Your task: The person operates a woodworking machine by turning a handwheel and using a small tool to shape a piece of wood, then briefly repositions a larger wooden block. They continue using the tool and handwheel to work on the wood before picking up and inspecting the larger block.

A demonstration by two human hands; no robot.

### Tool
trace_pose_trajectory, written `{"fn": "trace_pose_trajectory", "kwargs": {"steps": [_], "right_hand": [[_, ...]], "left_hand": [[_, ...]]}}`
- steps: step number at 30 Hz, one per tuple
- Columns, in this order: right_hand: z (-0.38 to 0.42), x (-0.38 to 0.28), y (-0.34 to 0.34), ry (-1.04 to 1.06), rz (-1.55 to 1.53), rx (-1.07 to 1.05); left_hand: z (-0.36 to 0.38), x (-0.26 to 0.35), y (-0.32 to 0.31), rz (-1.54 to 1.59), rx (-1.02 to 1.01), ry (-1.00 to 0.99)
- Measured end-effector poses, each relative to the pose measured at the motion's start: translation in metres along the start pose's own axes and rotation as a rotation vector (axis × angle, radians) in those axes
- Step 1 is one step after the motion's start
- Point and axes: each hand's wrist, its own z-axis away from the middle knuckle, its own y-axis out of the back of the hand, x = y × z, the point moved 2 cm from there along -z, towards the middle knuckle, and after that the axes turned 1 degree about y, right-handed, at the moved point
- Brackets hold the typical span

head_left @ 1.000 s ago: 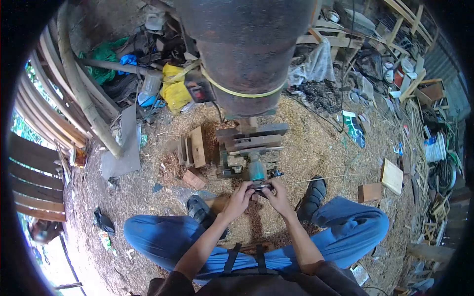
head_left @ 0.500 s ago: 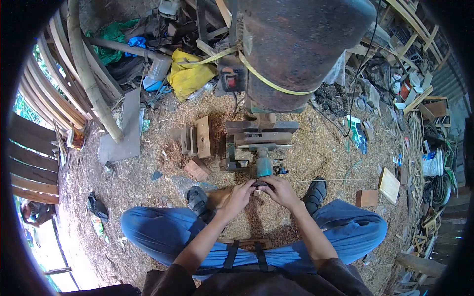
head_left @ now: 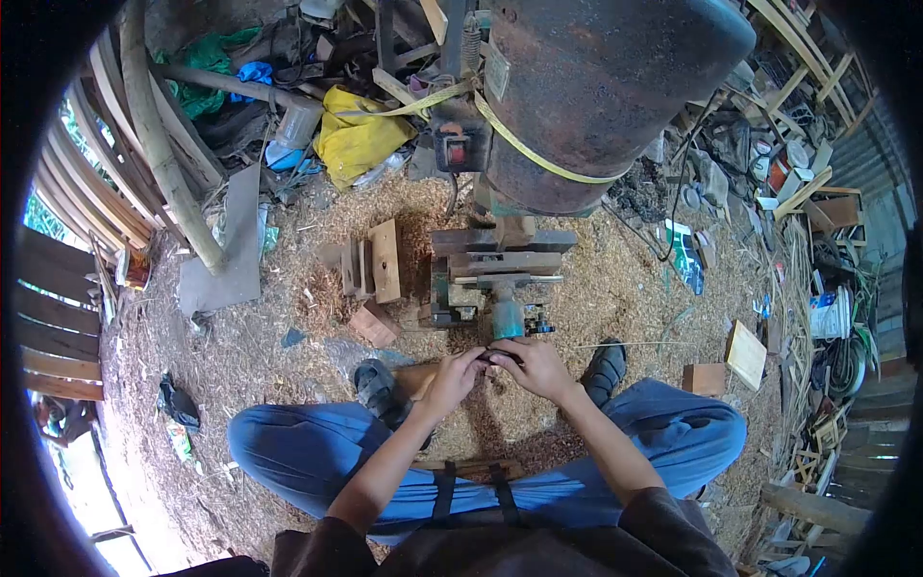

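Note:
I sit on the sawdust-covered ground with my legs in blue trousers spread wide. My left hand (head_left: 454,375) and my right hand (head_left: 532,367) meet in front of me, both closed on a small dark part (head_left: 497,358) between the fingertips. Just beyond them stands a small machine with a teal cylinder (head_left: 507,319) under stacked wooden and metal bars (head_left: 500,258). A big rusty drum (head_left: 596,87) with a yellow strap looms above it.
Wooden blocks (head_left: 375,269) stand left of the machine, one more (head_left: 370,327) lies near my left shoe (head_left: 380,389). A thin rod (head_left: 635,344) lies to the right near board offcuts (head_left: 745,354). Bamboo poles (head_left: 159,144), a yellow bag (head_left: 356,139) and scrap clutter ring the spot.
My hands stay together on the small part and have shifted slightly up and left in view. My head has turned, so the drum now sits further right.

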Motion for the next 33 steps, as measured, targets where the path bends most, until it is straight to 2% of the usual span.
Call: {"fn": "trace_pose_trajectory", "kwargs": {"steps": [5,8,10,11,13,14,15,20,22,27,31,33], "right_hand": [[0.002,-0.003,0.001,0.008,0.02,0.085],[-0.005,-0.007,0.004,-0.026,0.109,-0.046],[-0.011,-0.023,0.008,-0.135,0.294,-0.23],[-0.011,-0.02,0.005,-0.132,0.292,-0.225],[-0.009,-0.021,0.004,0.142,0.561,0.071],[-0.009,-0.018,0.0,0.144,0.563,0.069],[-0.008,-0.02,-0.002,0.136,0.529,0.046],[-0.005,-0.008,-0.015,0.117,0.524,-0.016],[-0.007,-0.004,-0.01,0.114,0.415,-0.118],[-0.006,0.006,-0.008,0.201,0.394,-0.092],[-0.004,0.013,-0.017,0.224,0.408,-0.043],[-0.002,0.011,-0.015,0.241,0.403,-0.014]], "left_hand": [[0.0,0.006,0.002,0.013,0.01,0.092],[0.001,-0.012,-0.003,0.046,-0.004,0.165],[0.004,-0.028,-0.014,0.049,0.039,0.105],[0.006,-0.035,-0.015,0.048,0.085,0.041],[0.006,-0.035,-0.019,0.037,0.117,0.012],[0.007,-0.036,-0.021,0.036,0.147,-0.012],[0.008,-0.04,-0.024,0.076,0.101,0.062],[0.007,-0.044,-0.031,0.248,0.026,0.091],[0.008,-0.045,-0.034,0.276,0.008,0.117],[0.009,-0.05,-0.042,0.371,0.059,0.079],[0.009,-0.059,-0.046,0.32,0.039,0.132],[0.01,-0.052,-0.045,0.19,0.112,0.109]]}}
